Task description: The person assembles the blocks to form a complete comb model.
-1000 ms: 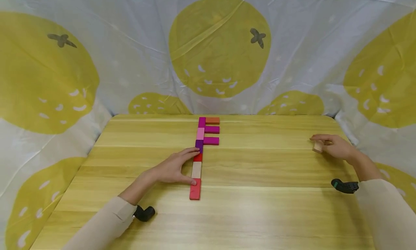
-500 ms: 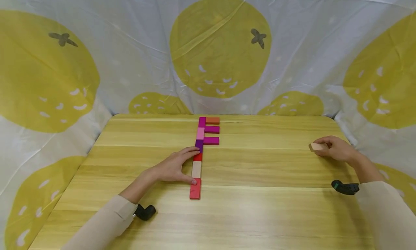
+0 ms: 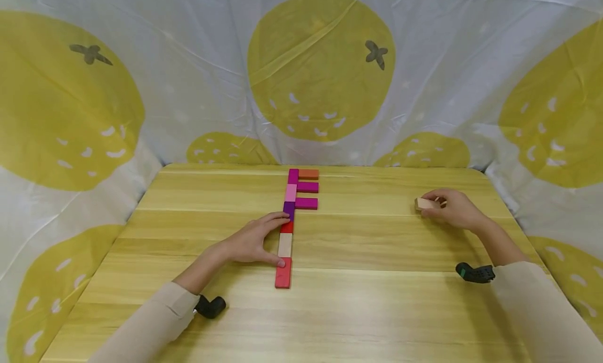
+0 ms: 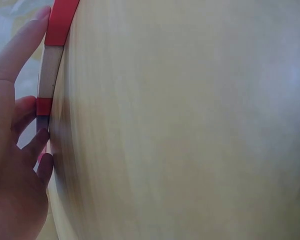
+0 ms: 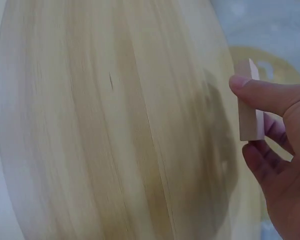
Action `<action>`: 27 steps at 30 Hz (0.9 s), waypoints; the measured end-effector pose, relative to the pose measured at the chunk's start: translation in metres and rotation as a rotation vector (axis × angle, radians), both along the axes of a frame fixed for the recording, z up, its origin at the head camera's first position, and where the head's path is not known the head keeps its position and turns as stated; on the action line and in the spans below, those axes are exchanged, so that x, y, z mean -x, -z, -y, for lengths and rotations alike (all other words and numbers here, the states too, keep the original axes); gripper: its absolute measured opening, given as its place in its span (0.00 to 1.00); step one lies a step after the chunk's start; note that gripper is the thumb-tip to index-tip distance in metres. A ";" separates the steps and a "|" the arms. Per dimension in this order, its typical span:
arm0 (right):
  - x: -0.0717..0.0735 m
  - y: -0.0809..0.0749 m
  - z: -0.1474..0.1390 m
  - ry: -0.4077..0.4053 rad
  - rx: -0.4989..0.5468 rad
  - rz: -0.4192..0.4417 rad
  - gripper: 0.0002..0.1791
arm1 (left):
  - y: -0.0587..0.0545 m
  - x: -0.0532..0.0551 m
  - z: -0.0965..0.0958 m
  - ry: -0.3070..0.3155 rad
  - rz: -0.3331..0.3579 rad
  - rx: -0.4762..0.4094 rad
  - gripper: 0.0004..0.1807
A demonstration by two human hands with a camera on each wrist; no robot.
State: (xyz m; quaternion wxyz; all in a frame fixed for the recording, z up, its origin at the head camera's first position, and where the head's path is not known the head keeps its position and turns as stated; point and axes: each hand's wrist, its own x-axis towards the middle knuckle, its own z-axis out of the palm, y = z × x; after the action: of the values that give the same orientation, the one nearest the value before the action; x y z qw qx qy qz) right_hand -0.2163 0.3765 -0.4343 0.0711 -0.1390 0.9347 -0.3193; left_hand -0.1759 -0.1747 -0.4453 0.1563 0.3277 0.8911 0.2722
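Observation:
In the head view, a row of flat wooden blocks runs up the table, from a red block (image 3: 282,276) nearest me, past a plain wood block (image 3: 285,244), to a magenta one (image 3: 293,176). My left hand (image 3: 249,242) rests over this row, its thumb on the near red block and its fingertips at the purple block (image 3: 288,210). To the right, my right hand (image 3: 454,208) pinches another plain wood block (image 3: 426,204) between thumb and fingers. That block (image 5: 248,120) is held above the tabletop in the right wrist view.
An orange block (image 3: 308,174) and two magenta blocks (image 3: 306,204) jut rightward from the row's far end. The wooden table (image 3: 367,300) ends at a hanging cloth (image 3: 424,90) printed with yellow fruit. A black camera mount (image 3: 475,272) protrudes from the right sleeve.
My right hand has turned the plain wood block lengthwise in its grip and carried it leftward, toward the row. My left hand stays where it was on the blocks.

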 end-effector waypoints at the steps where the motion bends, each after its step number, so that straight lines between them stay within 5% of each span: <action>1: 0.001 0.000 0.006 -0.008 0.008 -0.005 0.26 | -0.001 0.000 0.000 0.000 -0.001 0.000 0.60; 27: 0.006 0.014 0.096 -0.186 0.087 -0.123 0.19 | -0.002 0.001 -0.001 0.001 -0.009 0.011 0.61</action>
State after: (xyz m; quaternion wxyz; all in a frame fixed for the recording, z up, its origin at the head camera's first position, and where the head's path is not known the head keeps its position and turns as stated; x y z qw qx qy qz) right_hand -0.2225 0.2806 -0.4479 0.0366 -0.2475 0.9057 -0.3424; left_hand -0.1774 -0.1734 -0.4434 0.1541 0.3285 0.8931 0.2658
